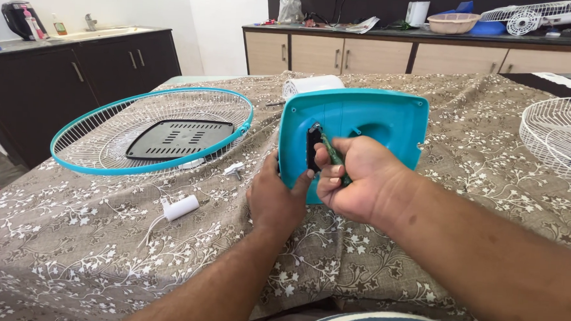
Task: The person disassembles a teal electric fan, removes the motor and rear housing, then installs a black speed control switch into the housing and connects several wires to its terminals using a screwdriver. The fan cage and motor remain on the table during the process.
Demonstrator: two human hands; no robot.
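Observation:
A teal plastic fan housing (372,123) stands on edge in the middle of the table, its back facing me. My left hand (275,199) grips its lower left edge, thumb by a dark rectangular opening (313,149). My right hand (353,177) is closed around a green-handled screwdriver (333,158), whose tip points up into the top of that opening. A white cylindrical part (312,85) lies just behind the housing.
A teal-rimmed wire fan guard (153,131) lies flat at left. A white capacitor with wires (180,208) and a small white piece (234,169) lie near it. Another white wire guard (560,136) sits at right. A floral cloth (66,247) covers the table; cabinets stand behind.

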